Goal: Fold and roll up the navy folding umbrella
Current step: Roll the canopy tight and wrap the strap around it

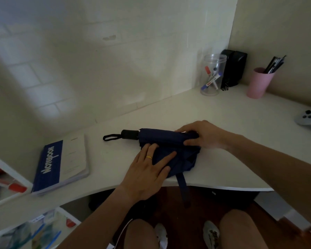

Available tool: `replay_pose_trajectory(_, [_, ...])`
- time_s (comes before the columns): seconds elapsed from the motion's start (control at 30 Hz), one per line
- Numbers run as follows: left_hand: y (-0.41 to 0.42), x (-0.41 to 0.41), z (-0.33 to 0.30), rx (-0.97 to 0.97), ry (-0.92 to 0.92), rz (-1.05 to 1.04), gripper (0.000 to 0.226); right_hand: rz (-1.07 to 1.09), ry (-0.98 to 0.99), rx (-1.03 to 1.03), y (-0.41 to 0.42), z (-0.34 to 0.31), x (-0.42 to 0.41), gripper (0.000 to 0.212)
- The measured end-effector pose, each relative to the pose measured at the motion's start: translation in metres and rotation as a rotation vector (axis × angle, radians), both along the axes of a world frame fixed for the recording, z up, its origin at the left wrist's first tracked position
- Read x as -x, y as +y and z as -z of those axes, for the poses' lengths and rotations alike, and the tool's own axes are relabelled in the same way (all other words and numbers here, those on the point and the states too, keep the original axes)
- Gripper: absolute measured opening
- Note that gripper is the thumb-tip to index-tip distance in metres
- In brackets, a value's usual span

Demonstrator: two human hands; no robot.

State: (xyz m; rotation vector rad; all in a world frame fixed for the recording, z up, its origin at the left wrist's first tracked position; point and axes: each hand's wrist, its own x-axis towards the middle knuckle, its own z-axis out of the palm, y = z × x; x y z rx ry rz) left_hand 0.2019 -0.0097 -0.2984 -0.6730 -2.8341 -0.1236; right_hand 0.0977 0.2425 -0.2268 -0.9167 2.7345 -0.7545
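Observation:
The navy folding umbrella [162,138] lies collapsed on the white desk [223,159], its black handle [129,134] and wrist loop pointing left. Loose navy fabric spreads toward the desk's front edge, and the closure strap [182,187] hangs over that edge. My left hand [147,169] lies flat with straight fingers pressing on the loose fabric. My right hand [203,134] grips the umbrella's right end, fingers over the top and thumb on the near side.
A blue and white notebook [61,164] lies at the left of the desk. At the back right stand a clear jar of markers [211,76], a black box [232,68] and a pink cup of pens [258,82]. A grey game controller [308,117] sits at the far right.

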Motion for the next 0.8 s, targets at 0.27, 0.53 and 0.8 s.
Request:
replay_pose_trajectory(0.27, [0.002,-0.005,-0.011,-0.030,0.068,0.024,0.051,-0.073,0.656,-0.120,0.002,0.034,-0.012,0.046])
replay_pose_trajectory(0.53, [-0.020,0.040,-0.069,-0.112,0.040,-0.040,0.053,-0.123,0.807,-0.153,0.003,0.042,-0.015,0.054])
replay_pose_trajectory(0.8, [-0.024,0.051,-0.067,-0.038,0.044,0.048,0.031,-0.052,0.198,0.085,0.009,0.021,-0.017,0.034])
